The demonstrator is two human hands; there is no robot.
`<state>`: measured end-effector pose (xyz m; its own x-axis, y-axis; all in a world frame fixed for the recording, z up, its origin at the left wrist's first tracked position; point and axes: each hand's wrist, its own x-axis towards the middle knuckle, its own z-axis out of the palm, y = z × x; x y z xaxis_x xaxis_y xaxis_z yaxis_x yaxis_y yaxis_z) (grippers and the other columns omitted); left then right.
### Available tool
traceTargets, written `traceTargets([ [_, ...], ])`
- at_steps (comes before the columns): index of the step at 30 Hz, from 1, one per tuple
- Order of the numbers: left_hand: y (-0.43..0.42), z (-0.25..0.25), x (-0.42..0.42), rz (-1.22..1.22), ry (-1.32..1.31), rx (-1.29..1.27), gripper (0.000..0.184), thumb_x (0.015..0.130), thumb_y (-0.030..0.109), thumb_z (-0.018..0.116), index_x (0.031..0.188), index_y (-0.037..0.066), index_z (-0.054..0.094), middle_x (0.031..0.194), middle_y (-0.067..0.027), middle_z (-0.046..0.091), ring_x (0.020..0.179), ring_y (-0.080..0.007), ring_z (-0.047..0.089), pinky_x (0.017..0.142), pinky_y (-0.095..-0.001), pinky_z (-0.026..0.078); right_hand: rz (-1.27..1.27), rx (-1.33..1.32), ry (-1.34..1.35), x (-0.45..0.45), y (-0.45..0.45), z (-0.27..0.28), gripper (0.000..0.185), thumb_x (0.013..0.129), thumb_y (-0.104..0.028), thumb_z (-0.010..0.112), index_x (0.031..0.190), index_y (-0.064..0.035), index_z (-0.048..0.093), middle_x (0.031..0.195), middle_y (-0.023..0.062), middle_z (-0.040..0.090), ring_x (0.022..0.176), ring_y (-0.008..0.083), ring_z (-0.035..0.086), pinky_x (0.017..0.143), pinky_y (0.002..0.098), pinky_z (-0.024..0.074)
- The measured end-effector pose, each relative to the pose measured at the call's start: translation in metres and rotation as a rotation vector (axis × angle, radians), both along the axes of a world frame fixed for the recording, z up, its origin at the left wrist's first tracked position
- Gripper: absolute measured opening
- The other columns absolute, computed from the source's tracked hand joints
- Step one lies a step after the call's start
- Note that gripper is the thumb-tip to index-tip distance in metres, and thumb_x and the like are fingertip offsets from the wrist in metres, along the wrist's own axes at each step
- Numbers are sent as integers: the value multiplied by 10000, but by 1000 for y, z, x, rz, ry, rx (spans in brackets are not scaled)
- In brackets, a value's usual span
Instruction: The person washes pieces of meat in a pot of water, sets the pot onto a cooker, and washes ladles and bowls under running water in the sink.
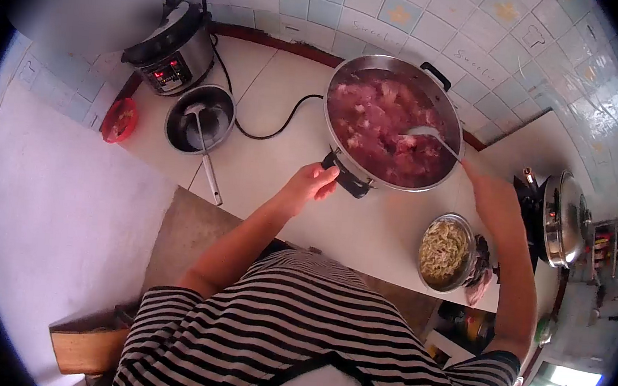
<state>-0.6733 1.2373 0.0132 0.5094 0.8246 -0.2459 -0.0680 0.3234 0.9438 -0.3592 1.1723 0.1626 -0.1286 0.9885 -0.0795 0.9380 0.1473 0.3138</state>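
Note:
A wide metal pot (367, 186) stands on the counter, filled with chunks of raw-looking meat (384, 115) in reddish liquid. My left hand (313, 185) is closed on the pot's near black handle (352, 183), thumb on top. My right hand (489, 193) grips a metal spoon (424, 131) by its handle at the pot's right rim. The spoon's bowl lies among the meat, partly sunk in the liquid. Below the right forearm sits a metal bowl (445, 285) of pale shredded food (443, 251), with a dark and pink cloth (480, 283) beside it.
To the left, a dark inner pot (175, 139) holds a ladle (210, 179) whose handle juts toward the counter edge. Behind it stands an electric cooker (182, 52) with lit digits. A red bowl (119, 121), a black cord (277, 134) and a lidded pan (567, 220) surround the work area.

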Motion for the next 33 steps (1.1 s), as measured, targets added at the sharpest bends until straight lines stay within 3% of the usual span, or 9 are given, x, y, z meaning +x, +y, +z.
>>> traceTargets([
  [3,3,-7,-2,-19,-44,28,315,837,391,502,734,94,476,594,20,471,509,-59,390,479,-205,300,-52,-76,22,-13,-1,10,538,736,3,440,1247,-160,390,741,130,572,713,279,574,612,403,454],
  [6,3,0,-1,-13,-18,-44,308,831,385,516,736,95,477,604,15,483,511,-58,396,478,-206,304,62,25,80,-12,13,-32,473,753,-19,428,1210,-142,426,732,127,576,693,289,576,610,413,452],
  [15,10,-5,-6,-70,-28,-39,301,832,355,528,723,79,478,617,4,511,505,-60,417,456,-211,326,-154,67,249,-46,63,-86,424,794,-53,386,1209,-137,404,825,148,598,766,313,587,639,416,462],
  [18,15,-8,-7,-110,20,-45,292,830,345,534,712,85,479,615,5,511,500,-58,415,453,-209,319,-158,105,369,-39,52,-78,414,812,-94,388,1221,-156,416,795,199,575,735,344,572,645,441,440],
  [21,14,-7,-7,-114,-49,-44,283,828,342,538,717,88,480,615,4,513,496,-58,415,454,-204,311,-286,101,394,-45,41,-45,429,804,-84,391,1227,-157,410,794,200,571,741,342,572,642,435,443],
  [24,16,-5,-9,-158,-56,-57,282,826,347,540,736,87,479,617,5,515,494,-58,414,454,-203,306,-247,59,297,-66,34,-30,484,781,-58,403,1252,-161,375,785,190,575,741,334,576,636,433,447],
  [28,18,-6,-10,-195,-44,-49,281,826,350,540,745,89,479,617,11,513,497,-57,412,456,-205,308,-193,18,242,-73,35,-71,543,756,-34,411,1279,-152,327,778,179,582,727,325,579,630,429,451],
  [33,19,-4,-12,-214,-57,-35,287,825,357,540,752,85,490,627,15,513,506,-53,413,466,-199,309,-213,-79,232,-75,17,-71,585,734,-23,429,1294,-127,293,776,176,585,725,319,583,633,426,455],
])
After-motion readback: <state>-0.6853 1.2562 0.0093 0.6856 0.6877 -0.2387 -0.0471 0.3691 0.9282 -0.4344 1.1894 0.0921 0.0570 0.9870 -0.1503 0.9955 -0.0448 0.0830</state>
